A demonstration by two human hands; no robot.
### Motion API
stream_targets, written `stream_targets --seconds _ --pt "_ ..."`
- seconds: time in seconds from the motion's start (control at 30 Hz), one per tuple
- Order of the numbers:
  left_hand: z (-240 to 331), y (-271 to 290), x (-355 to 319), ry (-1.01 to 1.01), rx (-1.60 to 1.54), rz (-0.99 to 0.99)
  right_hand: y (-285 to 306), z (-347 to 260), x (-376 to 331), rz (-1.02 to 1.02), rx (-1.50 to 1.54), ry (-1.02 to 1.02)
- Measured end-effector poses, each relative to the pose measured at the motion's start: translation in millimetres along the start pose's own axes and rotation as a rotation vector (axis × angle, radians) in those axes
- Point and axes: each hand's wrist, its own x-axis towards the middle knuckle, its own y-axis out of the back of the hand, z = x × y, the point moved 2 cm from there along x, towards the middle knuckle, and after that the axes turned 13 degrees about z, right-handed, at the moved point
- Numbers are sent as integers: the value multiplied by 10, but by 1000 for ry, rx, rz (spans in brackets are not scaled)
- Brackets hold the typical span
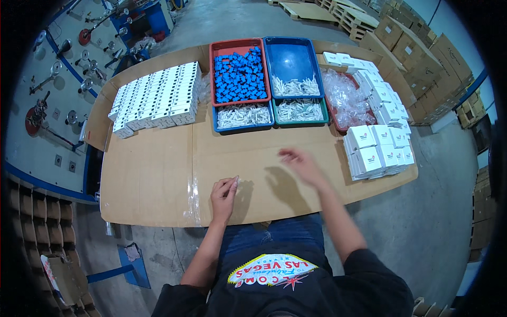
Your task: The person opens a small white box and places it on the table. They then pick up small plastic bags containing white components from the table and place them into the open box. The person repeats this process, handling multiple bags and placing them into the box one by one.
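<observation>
Over the cardboard-covered table (148,179), my left hand (224,199) is closed, thumb and fingertips pinched together at a small pale thing too tiny to name. To its right and farther out, my right hand (301,165) hangs above the cardboard, smeared by motion, so its fingers do not read clearly. Beyond the hands, a red tray (213,79) holds many small blue parts (238,74). Slim white pieces (297,87) lie at the near end of a blue tray (288,55). More such pieces fill a lower blue tray (244,128) and a green tray (301,123).
Rows of small white boxes (158,95) stand at the table's left. Stacked white boxes (377,153) line the right side, beside clear plastic bags (346,98) in another red tray. Large cartons (422,63) and wooden pallets (346,16) are farther back.
</observation>
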Motion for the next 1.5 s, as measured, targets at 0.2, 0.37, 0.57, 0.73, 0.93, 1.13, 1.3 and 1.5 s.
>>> stream_targets --seconds 0.2,0.37,0.57,0.73,0.93,1.13,1.3,1.5 --pt "484 -116 -242 -42 -117 -100 -976 -220 -698 -118 423 -94" --pt "650 -114 -322 -75 -4 -136 -751 -115 -647 -401 323 -169" --pt "631 -179 -306 -69 -25 -364 -621 -51 -812 -546 512 -312" --pt "632 -182 -308 -7 -80 -524 -576 140 -947 -515 419 -322" --pt "420 -176 -267 -6 -106 -285 -424 -71 -873 -383 570 -456" --pt "38 -64 -152 0 47 -124 -101 17 -491 -10 469 -295" --pt "57 -65 -146 -20 73 -85 328 57 136 100 432 -224" --pt "56 -12 -135 -39 112 -61 693 -275 1351 288 409 -334"
